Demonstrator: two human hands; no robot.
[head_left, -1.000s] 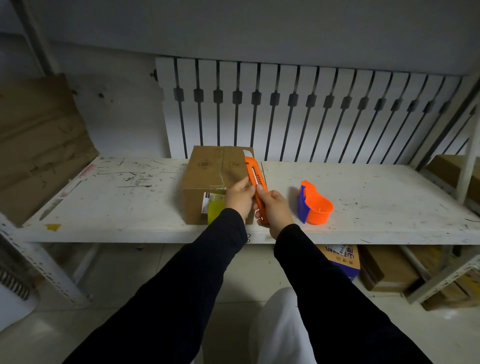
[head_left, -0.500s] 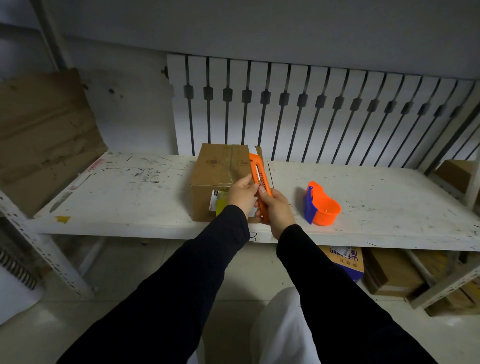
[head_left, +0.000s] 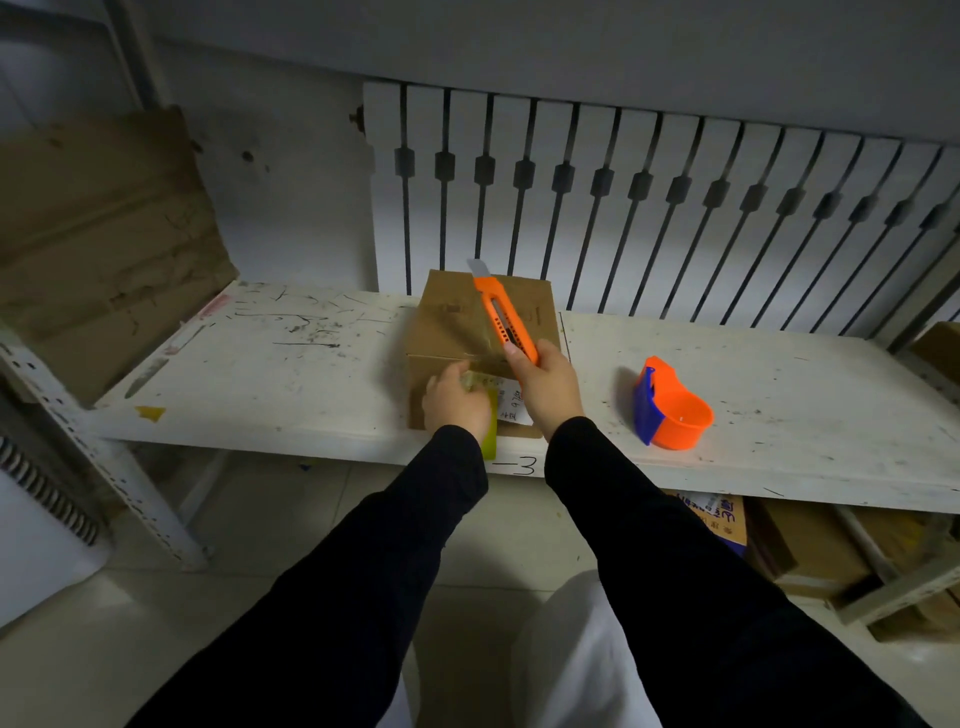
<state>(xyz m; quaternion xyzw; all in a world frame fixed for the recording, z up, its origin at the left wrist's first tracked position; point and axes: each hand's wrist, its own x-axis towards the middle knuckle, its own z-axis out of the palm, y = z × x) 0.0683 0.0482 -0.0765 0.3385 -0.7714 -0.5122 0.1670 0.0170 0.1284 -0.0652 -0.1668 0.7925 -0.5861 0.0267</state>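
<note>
R hand (head_left: 548, 387): fingers (head_left: 515, 358) are wrapped round the rear of the orange utility knife (head_left: 506, 325). Its blade (head_left: 478, 268) is out & points away from the person, above the cardboard box (head_left: 452, 322). L hand (head_left: 457, 402) lies against the box front w/ fingers bent by the tape end at the top edge. Can't tell if they pinch it or just press. Box sits on the white bench (head_left: 260, 374), near its front edge, w/ a taped seam running front-to-back under the knife.

To do it well, imo:
- Set the tip on the seam at the far end.
- Keep the blade shallow so the contents aren't scored, and pull steadily.
- L hand looks roughly in line w/ the cut, so shift it aside first.

Around:
- Orange/blue tape dispenser (head_left: 675, 410) to the right, well apart, no obstacle.
- Radiator (head_left: 675, 208) close behind the box, so little room past the far edge.
- Cardboard sheet (head_left: 104, 223) leans at left.
- More boxes (head_left: 810, 551) under the bench.
</note>
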